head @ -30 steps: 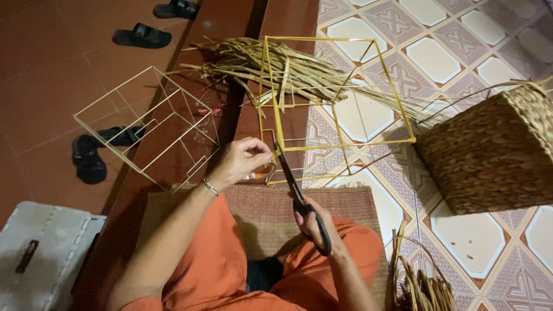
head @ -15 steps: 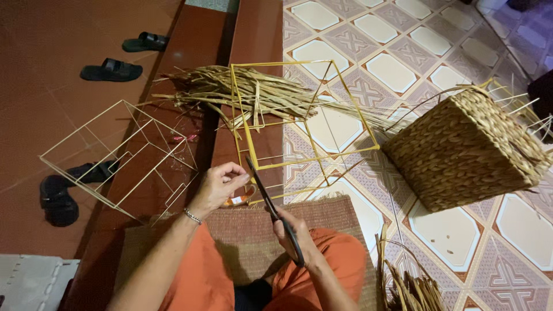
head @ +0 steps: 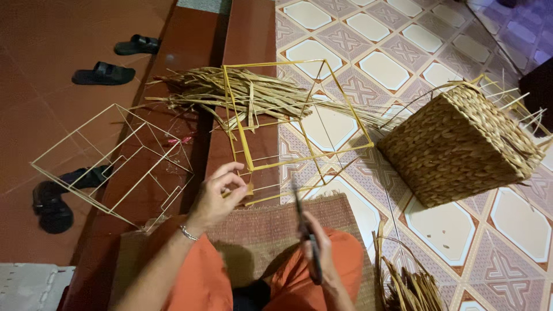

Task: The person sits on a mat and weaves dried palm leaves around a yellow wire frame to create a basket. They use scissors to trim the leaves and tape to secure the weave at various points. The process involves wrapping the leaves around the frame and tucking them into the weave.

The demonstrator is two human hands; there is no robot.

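My left hand (head: 218, 194) hovers with its fingers curled beside the near corner of a yellow wire frame (head: 291, 124); whether it pinches a wire there I cannot tell. Black scissors (head: 303, 227) are gripped in my right hand (head: 322, 258), blades pointing up toward the frame's near edge. The frame stands on the tiled floor in front of my knees. Behind it lies a bundle of dried straw strands (head: 242, 95). I sit on a woven mat (head: 271, 236) in orange trousers.
A woven cube basket (head: 461, 144) with loose ends stands to the right. A bare pale wire frame (head: 115, 164) rests on the red step at left. Black sandals (head: 103, 74) lie on the red floor. More straw in a wire holder (head: 409, 282) stands beside my right knee.
The view has tilted so everything sits lower and to the right. My right hand has lifted the scissors off the frame, and my left hand's fingers have loosened at the frame's corner.
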